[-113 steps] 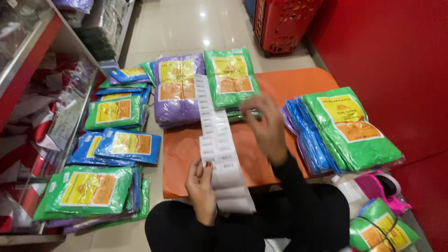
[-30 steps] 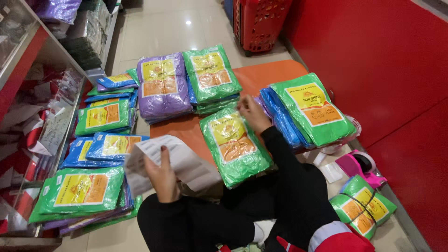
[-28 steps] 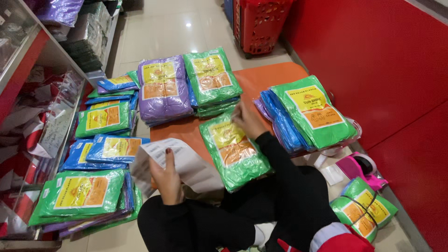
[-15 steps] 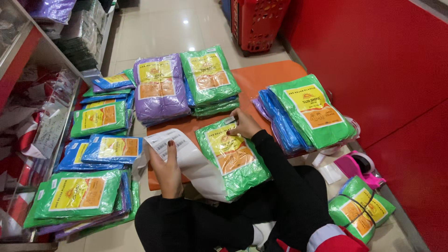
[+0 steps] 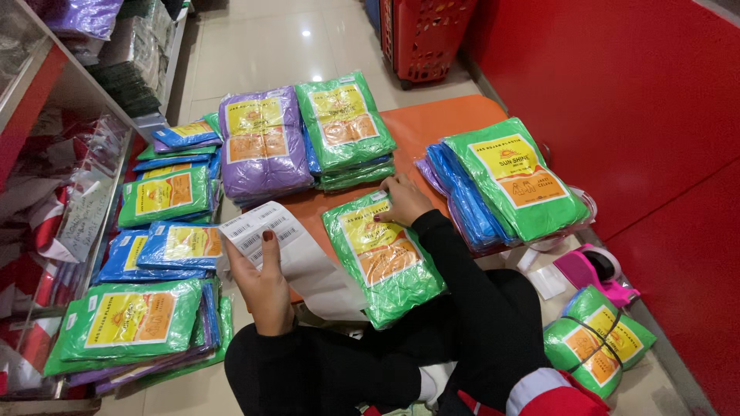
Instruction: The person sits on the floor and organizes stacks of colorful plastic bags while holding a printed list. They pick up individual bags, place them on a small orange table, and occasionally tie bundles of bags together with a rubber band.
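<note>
My left hand (image 5: 264, 281) holds a long white strip of barcode stickers (image 5: 297, 258) that trails down toward my lap. My right hand (image 5: 402, 200) presses its fingers flat on the top corner of a green plastic packet (image 5: 383, 258) with a yellow and orange label, which lies on an orange mat (image 5: 432, 127) in front of my crossed legs. A small white sticker sits on the packet under my fingertips.
Stacks of purple (image 5: 262, 142), green (image 5: 345, 123) and blue (image 5: 179, 245) packets surround me on the mat and tiled floor. Another green-topped stack (image 5: 518, 181) lies right. A pink tape dispenser (image 5: 597, 270), a banded green bundle (image 5: 597, 343), a red basket (image 5: 424, 35), shelving left.
The green packet came off a stack and now lies in front of me. My right hand lowered onto its top corner. My left hand lifted the sticker strip slightly higher.
</note>
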